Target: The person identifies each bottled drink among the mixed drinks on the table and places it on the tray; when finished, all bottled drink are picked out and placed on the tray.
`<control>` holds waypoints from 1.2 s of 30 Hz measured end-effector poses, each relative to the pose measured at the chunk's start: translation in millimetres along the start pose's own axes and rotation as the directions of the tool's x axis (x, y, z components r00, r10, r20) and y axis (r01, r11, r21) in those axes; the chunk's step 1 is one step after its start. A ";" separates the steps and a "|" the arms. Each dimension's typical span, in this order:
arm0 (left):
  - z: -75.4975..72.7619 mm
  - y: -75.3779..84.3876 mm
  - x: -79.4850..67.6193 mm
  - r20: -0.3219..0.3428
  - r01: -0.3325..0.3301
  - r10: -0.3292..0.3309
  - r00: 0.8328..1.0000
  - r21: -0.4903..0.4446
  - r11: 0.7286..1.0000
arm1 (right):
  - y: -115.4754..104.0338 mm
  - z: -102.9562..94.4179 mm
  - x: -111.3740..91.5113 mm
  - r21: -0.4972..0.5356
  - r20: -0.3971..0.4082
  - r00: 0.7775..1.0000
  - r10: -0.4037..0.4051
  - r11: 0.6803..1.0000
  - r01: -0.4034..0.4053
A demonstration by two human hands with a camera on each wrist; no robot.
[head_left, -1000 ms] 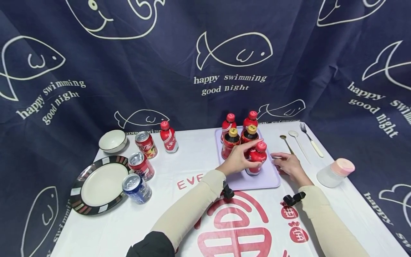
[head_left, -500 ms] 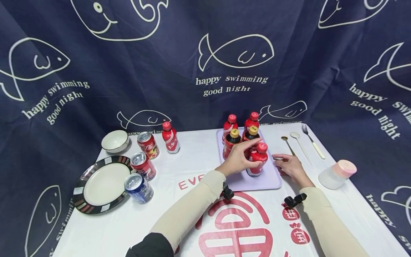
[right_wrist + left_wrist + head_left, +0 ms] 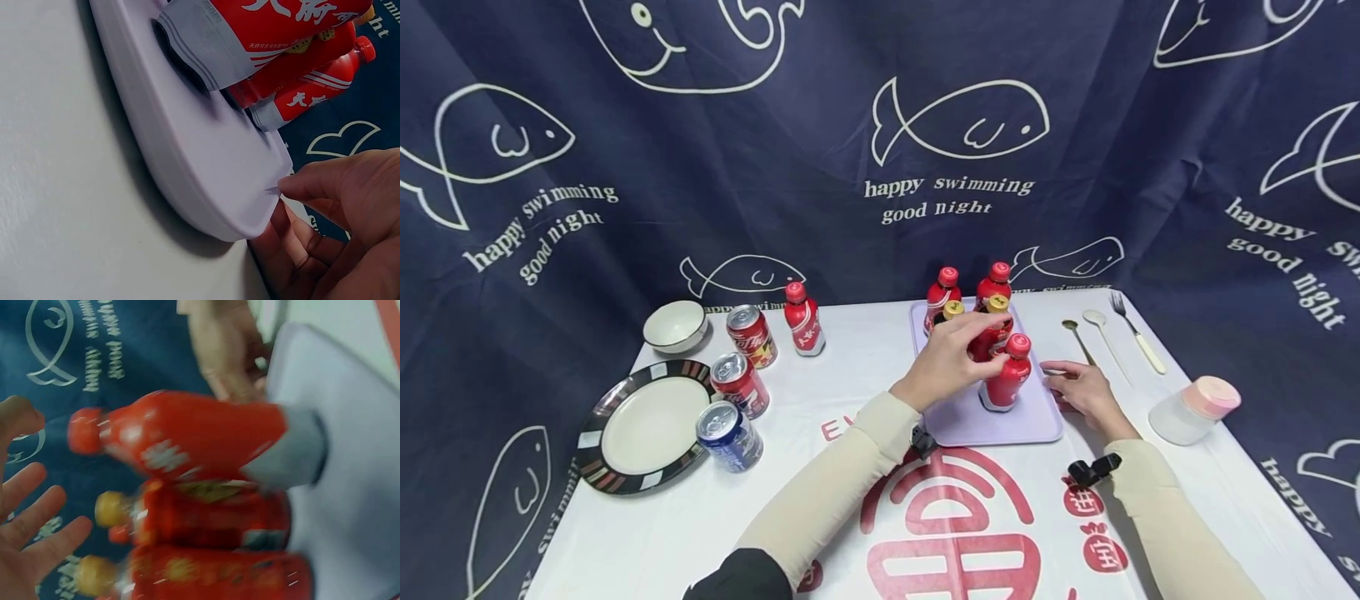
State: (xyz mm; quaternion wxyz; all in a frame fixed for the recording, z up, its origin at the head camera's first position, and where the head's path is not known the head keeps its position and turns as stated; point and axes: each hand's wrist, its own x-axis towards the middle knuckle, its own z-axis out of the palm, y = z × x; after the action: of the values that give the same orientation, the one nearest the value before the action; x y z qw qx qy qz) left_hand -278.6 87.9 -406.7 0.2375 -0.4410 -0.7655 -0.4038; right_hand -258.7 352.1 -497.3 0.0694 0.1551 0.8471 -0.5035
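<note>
A red cola bottle point(image 3: 1007, 382) stands upright at the front of the lilac tray point(image 3: 1000, 430). My left hand point(image 3: 946, 360) is beside it, fingers spread; the left wrist view shows a gap between the fingertips point(image 3: 76, 532) and that bottle. Behind it on the tray are two yellow-capped bottles point(image 3: 997, 305), partly covered by the left hand in the head view, and two more red-capped bottles point(image 3: 942, 295) farther back. At the tray's right edge, my right hand point(image 3: 1084, 393) pinches the rim, thumb above and fingers below, as the right wrist view shows.
Left on the table are a white bowl point(image 3: 674, 326), a dark-rimmed plate point(image 3: 655, 423), two red cans point(image 3: 751, 337), a blue can point(image 3: 728, 437) and another red bottle point(image 3: 804, 320). To the right lie two spoons point(image 3: 1103, 337), a fork point(image 3: 1138, 335) and a pink-lidded jar point(image 3: 1195, 410).
My left hand has moved left, away from the front red bottle, which stays standing on the tray. The right hand stays at the tray's edge. The head view has shifted slightly.
</note>
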 end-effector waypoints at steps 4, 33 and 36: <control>-25.8 -1.4 7.9 -0.069 -0.005 0.006 0.998 0.022 1.000 | 1.3 -2.7 -1.7 -0.009 -0.006 1.000 0.004 1.000 -0.004; -161.0 -89.7 -61.6 -0.550 0.453 -0.327 0.768 0.105 0.885 | 3.4 -0.5 1.7 -0.016 -0.012 1.000 0.003 1.000 -0.003; -161.5 -94.6 -67.4 -0.569 0.485 -0.333 0.751 0.134 0.864 | 2.8 -0.4 2.1 -0.014 -0.007 1.000 0.002 1.000 -0.002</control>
State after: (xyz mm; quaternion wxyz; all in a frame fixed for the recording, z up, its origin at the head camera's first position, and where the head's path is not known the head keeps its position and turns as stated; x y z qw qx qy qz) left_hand -325.8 -105.2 -403.3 0.4017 -0.0953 -0.7965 -0.4417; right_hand -259.7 354.1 -500.0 0.0680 0.1571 0.8507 -0.4970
